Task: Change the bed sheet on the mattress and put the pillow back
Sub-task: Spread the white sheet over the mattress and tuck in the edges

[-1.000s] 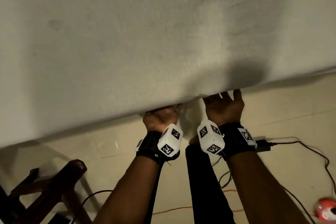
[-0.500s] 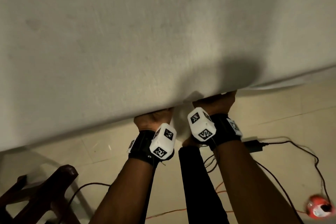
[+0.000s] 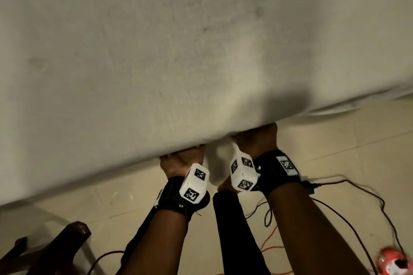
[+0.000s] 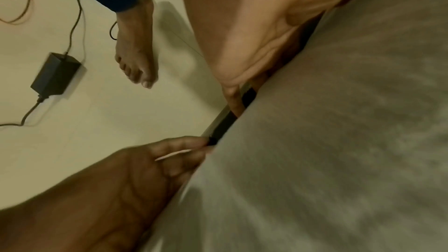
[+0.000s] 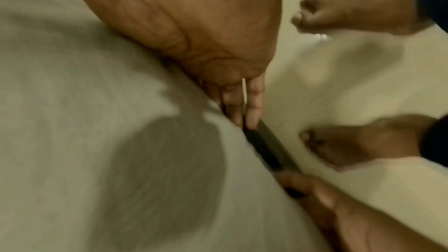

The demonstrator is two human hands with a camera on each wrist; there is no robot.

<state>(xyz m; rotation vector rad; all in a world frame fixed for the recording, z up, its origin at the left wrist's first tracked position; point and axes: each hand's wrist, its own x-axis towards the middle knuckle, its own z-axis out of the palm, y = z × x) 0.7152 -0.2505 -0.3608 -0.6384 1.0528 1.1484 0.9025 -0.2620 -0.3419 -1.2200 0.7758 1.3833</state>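
An off-white sheet covers the mattress (image 3: 178,51), which fills the upper part of the head view. Both hands sit side by side at its near edge. My left hand (image 3: 182,159) has its fingers pushed under the edge, out of sight. My right hand (image 3: 257,138) is just to the right of it, also reaching under. In the right wrist view the right hand's straight fingers (image 5: 253,102) slide into the gap between the sheet (image 5: 97,122) and the dark bed frame (image 5: 269,148). The left hand (image 4: 254,45) enters the same gap. No pillow is in view.
A black power adapter (image 3: 309,185) and its cables lie on the pale floor to the right. A dark wooden piece of furniture (image 3: 55,250) stands at the lower left. A red object (image 3: 395,262) lies at the lower right. My bare feet (image 4: 135,45) stand close to the bed.
One second ago the right hand's fingers showed at the mattress edge. Both hands have since pushed forward, and the fingers are now hidden under it.
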